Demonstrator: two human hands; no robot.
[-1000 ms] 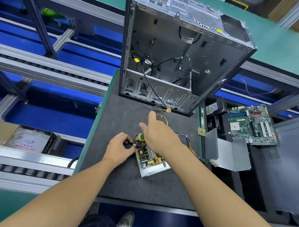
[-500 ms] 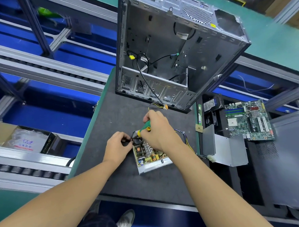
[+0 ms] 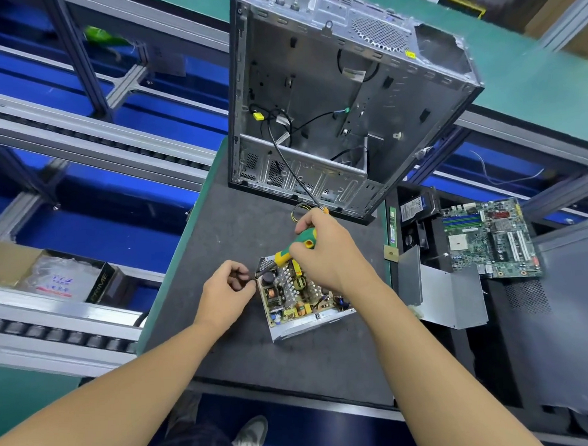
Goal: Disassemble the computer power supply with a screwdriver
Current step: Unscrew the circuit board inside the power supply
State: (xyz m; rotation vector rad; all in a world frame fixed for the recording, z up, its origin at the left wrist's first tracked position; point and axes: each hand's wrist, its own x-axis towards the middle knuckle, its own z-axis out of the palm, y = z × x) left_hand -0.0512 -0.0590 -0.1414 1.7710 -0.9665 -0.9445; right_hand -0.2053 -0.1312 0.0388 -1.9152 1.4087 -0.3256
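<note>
The right hand (image 3: 327, 251) is closing snugly round the green-and-yellow handle of the screwdriver (image 3: 298, 244), where a second ago its fingers were stretching out straight above it, so the grip is now set for turning. The handle is leaning up toward one o'clock and the dark shaft is running down toward seven o'clock into the left hand (image 3: 226, 290), whose curled fingers are still pinching in on the tip at the same corner; whether a screw is sitting under them I cannot tell. That corner belongs to the power supply (image 3: 299, 300), lying with its lid off and its board showing on the grey mat (image 3: 239, 225), right under both hands. I'm reading this as a board screw about to be driven out, with more fasteners likely waiting. Out at twelve o'clock the gutted computer case (image 3: 331, 103) is standing open, a cable trailing from it toward the right hand. At three o'clock a bent metal cover (image 3: 447, 293) is lying off the mat, and at two o'clock a motherboard (image 3: 488, 238) is resting beside it.
</note>
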